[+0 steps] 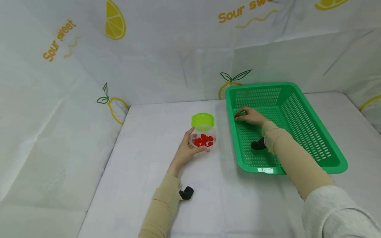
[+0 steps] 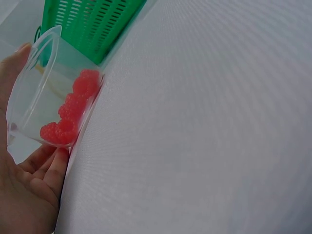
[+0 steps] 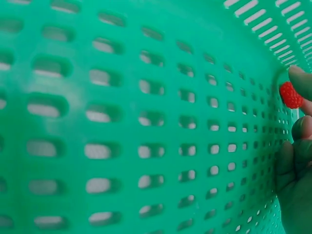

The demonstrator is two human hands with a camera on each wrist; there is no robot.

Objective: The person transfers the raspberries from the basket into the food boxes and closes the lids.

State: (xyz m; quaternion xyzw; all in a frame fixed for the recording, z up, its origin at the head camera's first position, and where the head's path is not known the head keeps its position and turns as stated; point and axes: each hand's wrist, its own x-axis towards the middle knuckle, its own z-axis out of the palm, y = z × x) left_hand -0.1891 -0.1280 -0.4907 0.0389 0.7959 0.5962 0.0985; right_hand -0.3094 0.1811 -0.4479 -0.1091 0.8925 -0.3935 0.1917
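My left hand (image 1: 185,150) holds a small clear plastic container (image 1: 210,133) on the white table, thumb on one side and fingers round the other. Several red raspberries (image 2: 73,108) lie on the bottom of this container. Its bright green lid (image 1: 203,120) is folded back at the far side. Inside the green basket (image 1: 233,140), near its left wall, my right hand (image 1: 252,116) pinches a single raspberry (image 3: 291,95) between thumb and fingertips. In the right wrist view that hand (image 3: 298,178) shows at the right edge, close to the basket's perforated surface.
The basket's raised, slotted walls stand around my right hand, just right of the container. White cloth (image 1: 166,72) printed with lemons hangs behind and to the left of the table (image 1: 143,158). Each wrist carries a black device (image 1: 187,193).
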